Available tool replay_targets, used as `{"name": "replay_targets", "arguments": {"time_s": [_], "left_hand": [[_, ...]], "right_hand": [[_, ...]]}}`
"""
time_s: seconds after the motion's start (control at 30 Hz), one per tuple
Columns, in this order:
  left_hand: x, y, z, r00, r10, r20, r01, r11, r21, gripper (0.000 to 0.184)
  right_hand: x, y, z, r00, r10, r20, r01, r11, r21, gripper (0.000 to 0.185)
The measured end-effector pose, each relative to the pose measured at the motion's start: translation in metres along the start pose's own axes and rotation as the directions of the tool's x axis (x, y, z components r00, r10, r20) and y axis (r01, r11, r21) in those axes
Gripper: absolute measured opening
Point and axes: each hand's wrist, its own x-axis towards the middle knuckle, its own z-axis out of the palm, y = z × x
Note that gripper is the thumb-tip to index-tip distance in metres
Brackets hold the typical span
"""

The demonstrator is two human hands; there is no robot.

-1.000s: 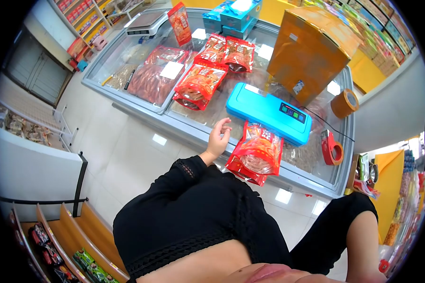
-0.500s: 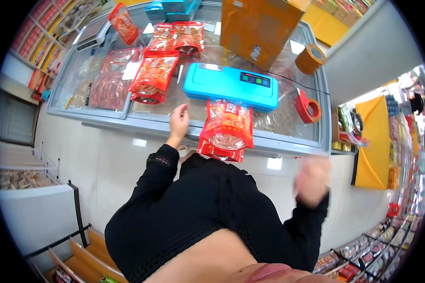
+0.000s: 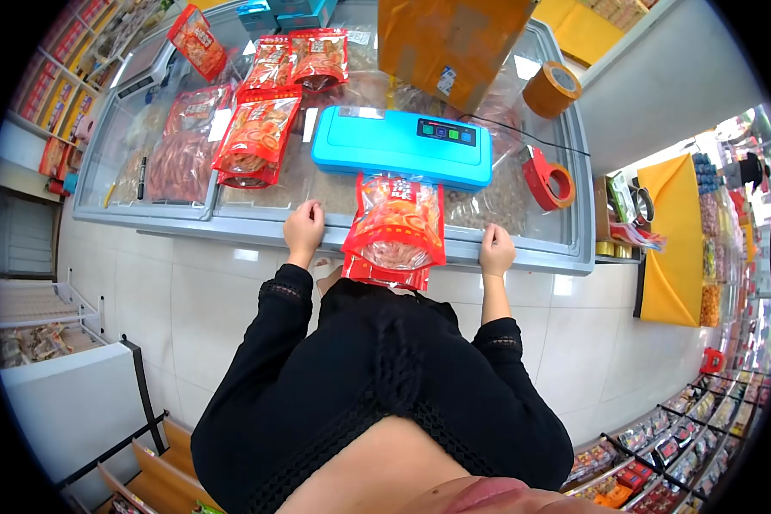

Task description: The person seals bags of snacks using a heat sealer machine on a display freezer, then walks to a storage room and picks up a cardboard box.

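Note:
A blue sealing machine (image 3: 377,146) with a small button panel lies on the glass-topped freezer (image 3: 257,224). The top end of a red snack bag (image 3: 396,224) meets the machine's front edge, and its lower part hangs over the freezer rim. Another red bag shows beneath it. To the left of these bags, my left hand (image 3: 305,226) rests at the rim with its fingers curled in. My right hand (image 3: 497,249), on their right, is a loose fist at the same rim. Neither hand touches the bags, and I see nothing held.
Several filled red bags (image 3: 257,133) stand left of the machine. Behind it is a cardboard box (image 3: 445,51). A roll of brown tape (image 3: 552,89), a red tape dispenser (image 3: 550,180) and a black cable (image 3: 531,133) are on the right. A scale (image 3: 141,68) sits back left.
My right hand, blurred and farther right before, has come left and up to the freezer rim. My left hand has curled closed at the rim. The bag and sealing machine stay together.

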Motion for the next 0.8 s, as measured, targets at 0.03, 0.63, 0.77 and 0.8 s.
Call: {"name": "replay_targets", "arguments": {"time_s": [0.03, 0.63, 0.77, 0.8], "left_hand": [[0.0002, 0.0004, 0.0006, 1.000, -0.017, -0.007, 0.017, 1.000, 0.005, 0.015], [0.0005, -0.0012, 0.0016, 0.999, -0.029, 0.023, 0.028, 0.999, 0.042, 0.015], [0.0002, -0.0027, 0.0027, 1.000, -0.019, 0.007, 0.018, 0.999, 0.032, 0.015], [0.0001, -0.0030, 0.0029, 1.000, -0.018, 0.001, 0.018, 1.000, 0.025, 0.015]], "right_hand": [[0.0002, -0.0015, -0.0010, 1.000, -0.011, 0.012, 0.012, 1.000, -0.024, 0.016], [0.0019, -0.0055, 0.0000, 0.996, 0.051, 0.076, -0.043, 0.993, -0.113, 0.021], [0.0026, -0.0048, 0.0005, 0.991, 0.068, 0.112, -0.050, 0.986, -0.159, 0.022], [0.0027, -0.0055, 0.0003, 0.992, 0.068, 0.110, -0.050, 0.986, -0.161, 0.022]]}}
